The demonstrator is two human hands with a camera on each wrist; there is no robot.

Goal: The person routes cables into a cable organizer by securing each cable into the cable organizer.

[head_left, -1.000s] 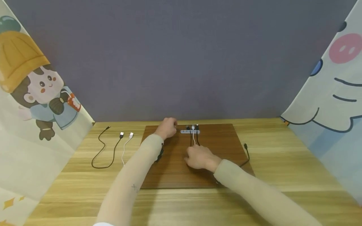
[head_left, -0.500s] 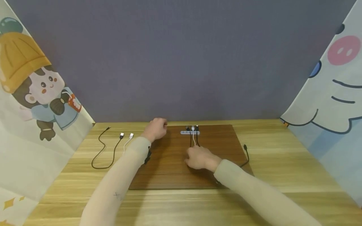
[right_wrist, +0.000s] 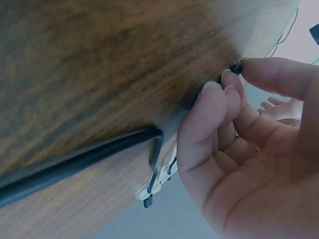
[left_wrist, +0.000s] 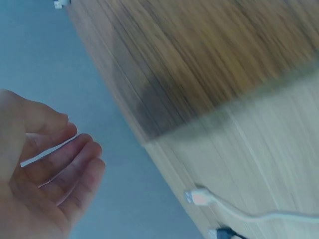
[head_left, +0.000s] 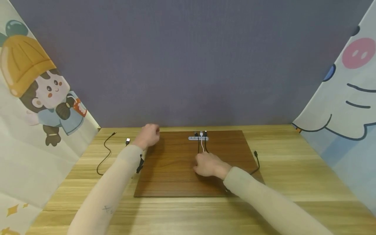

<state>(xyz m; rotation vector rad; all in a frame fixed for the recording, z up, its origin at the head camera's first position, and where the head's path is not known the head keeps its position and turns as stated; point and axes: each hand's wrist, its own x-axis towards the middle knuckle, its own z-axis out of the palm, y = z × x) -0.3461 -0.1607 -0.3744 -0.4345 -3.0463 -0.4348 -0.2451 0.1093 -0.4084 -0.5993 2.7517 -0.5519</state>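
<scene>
My left hand [head_left: 148, 135] hovers over the back left corner of the brown wooden board [head_left: 167, 166], its fingers loosely bent around nothing in the left wrist view. Nearby in that view lie a white USB cable [left_wrist: 244, 215] and a black cable's plug [left_wrist: 225, 233]. The head view hides the white cable behind my left hand and arm. My right hand [head_left: 209, 164] is low over the board's middle, thumb and fingertips pinching the small black end of a cable [right_wrist: 237, 67]. A pale cable-clip strip [head_left: 192, 138] at the board's back holds two black cables and a white cable [head_left: 202, 143].
A black USB cable [head_left: 109, 150] curves over the pale wood table [head_left: 176, 215] at left. To the right, another black cable [head_left: 258, 161] extends past the board's edge, partly under my right arm. A grey wall [head_left: 188, 65] rises behind the table.
My left hand has moved left, from beside the clip strip to the board's back left corner, and now covers the white USB cable. My right hand stays in place.
</scene>
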